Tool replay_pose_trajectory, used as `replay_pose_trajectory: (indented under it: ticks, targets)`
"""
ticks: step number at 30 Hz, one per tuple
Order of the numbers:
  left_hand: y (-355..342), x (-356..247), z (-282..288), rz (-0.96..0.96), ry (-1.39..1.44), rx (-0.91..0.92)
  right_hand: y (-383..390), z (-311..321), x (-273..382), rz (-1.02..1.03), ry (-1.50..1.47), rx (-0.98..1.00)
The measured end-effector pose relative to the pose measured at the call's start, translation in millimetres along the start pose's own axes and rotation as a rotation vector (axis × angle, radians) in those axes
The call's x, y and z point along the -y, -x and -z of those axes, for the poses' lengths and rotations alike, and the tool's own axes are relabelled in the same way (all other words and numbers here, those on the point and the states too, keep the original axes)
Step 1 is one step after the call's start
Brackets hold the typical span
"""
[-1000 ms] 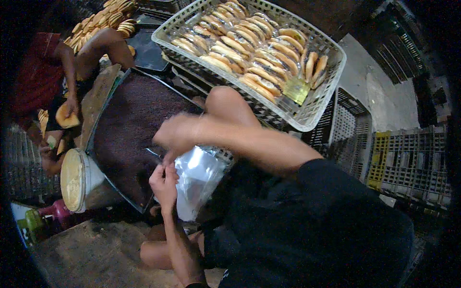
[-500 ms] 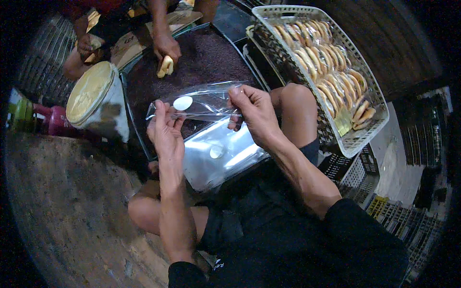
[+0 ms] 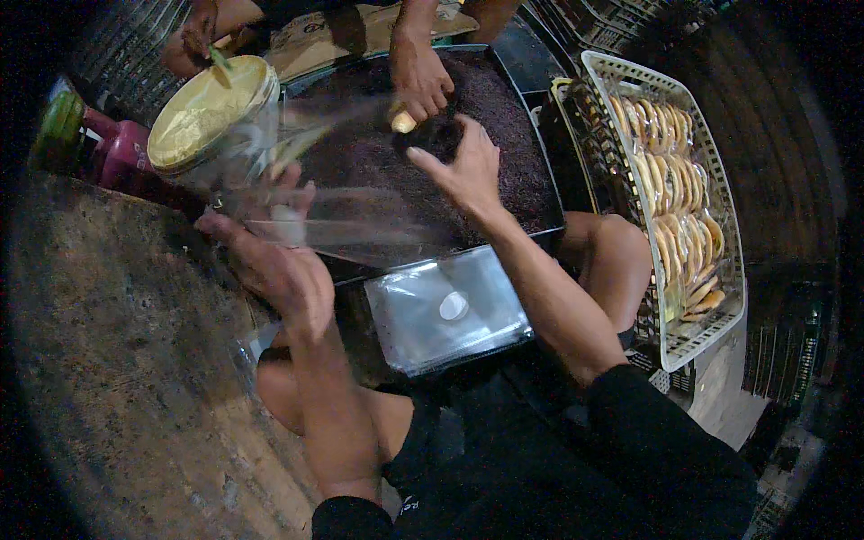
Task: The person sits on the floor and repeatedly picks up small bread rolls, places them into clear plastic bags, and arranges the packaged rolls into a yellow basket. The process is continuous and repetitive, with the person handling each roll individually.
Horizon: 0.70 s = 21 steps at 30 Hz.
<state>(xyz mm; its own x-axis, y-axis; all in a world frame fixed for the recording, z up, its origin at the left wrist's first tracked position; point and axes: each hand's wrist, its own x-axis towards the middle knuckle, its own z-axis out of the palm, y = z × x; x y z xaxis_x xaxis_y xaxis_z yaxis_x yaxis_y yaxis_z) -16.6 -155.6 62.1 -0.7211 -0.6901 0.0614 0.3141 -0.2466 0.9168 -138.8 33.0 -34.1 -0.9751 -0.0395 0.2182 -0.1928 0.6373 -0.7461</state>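
Note:
My left hand [image 3: 279,261], smeared by motion, has a clear plastic bag [image 3: 360,202] at its fingers. The bag trails rightward over a wide tray [image 3: 551,180] of dark, crumbly filling or sprinkles [image 3: 351,148]. Above the tray, my right hand [image 3: 472,171] is open, thumb and fingers apart, with nothing visible between them. Just beyond it, a co-worker's hand [image 3: 423,81] holds a small pale bread roll [image 3: 403,121]. A stack of clear bags [image 3: 405,328] with a white round mark [image 3: 453,306] lies in front of my lap.
A bucket of pale yellow cream [image 3: 202,121] stands at the left, beside a magenta object [image 3: 121,148]. The co-worker's other hand [image 3: 200,31] holds a spatula-like tool [image 3: 219,59] above it. At the right, a white crate [image 3: 733,270] holds bagged breads [image 3: 670,180].
My right hand has let go of the plastic bag and moved toward the co-worker's bread roll. My left hand has swung left with the bag. The co-worker's tool hand is now above the bucket.

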Motion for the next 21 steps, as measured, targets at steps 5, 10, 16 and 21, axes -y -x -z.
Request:
replay_pose_trajectory:
  ticks: [5,10,16,21]
  targets:
    - [-9,-4,2,-0.038,0.075,-0.148,-26,-68,29,-0.289,0.080,-0.135]
    - [-15,8,18,-0.044,0.145,-0.086,-45,-88,5,-0.125,0.477,-0.204]
    - [-4,-8,14,0.029,0.016,-0.119,-67,-13,15,-0.045,0.432,0.090]
    - [-5,4,7,0.036,-0.055,-0.175,-32,84,9,0.103,0.355,0.187]
